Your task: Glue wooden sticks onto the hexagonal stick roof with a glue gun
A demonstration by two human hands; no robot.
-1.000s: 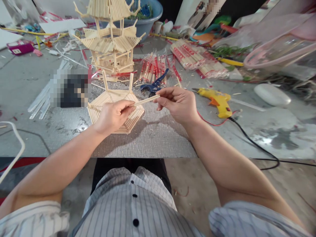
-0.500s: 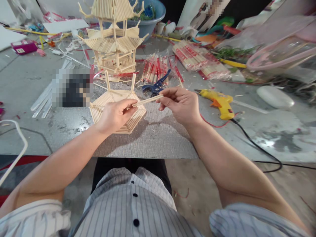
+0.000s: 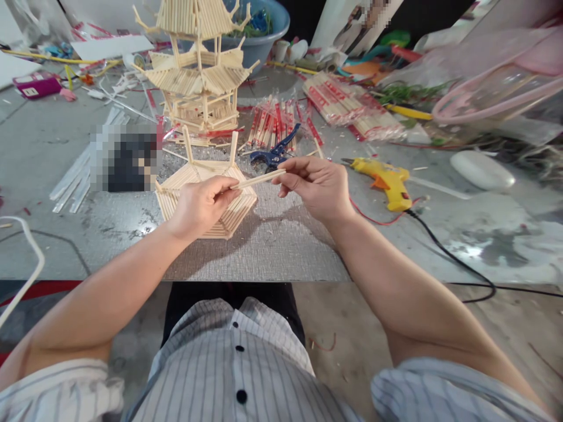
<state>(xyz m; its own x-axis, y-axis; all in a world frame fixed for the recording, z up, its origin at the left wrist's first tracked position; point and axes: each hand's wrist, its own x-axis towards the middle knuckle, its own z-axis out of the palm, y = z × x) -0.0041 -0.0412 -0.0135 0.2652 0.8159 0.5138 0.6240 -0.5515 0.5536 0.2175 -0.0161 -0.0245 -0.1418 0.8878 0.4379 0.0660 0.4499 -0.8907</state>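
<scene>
Between my hands is a pair of thin wooden sticks (image 3: 260,178), side by side and slightly tilted up to the right. My left hand (image 3: 202,205) pinches their left end, above a hexagonal stick base (image 3: 240,214). At their right end, my right hand (image 3: 316,184) grips with thumb and fingers, just off the base's right side. The base is built of layered sticks, and two short posts (image 3: 233,147) stand upright at its far edge. My left hand hides part of its middle.
A stick pagoda (image 3: 200,82) stands behind the base. Blue cutting pliers (image 3: 275,153) lie behind my right hand, and a yellow glue gun (image 3: 385,181) with a black cord lies to the right. Wrapped chopsticks (image 3: 336,97) and clear glue sticks (image 3: 77,176) lie farther out.
The whole scene has shifted slightly left as the camera turned. Both hands keep their hold on the sticks, with hardly any movement relative to the base.
</scene>
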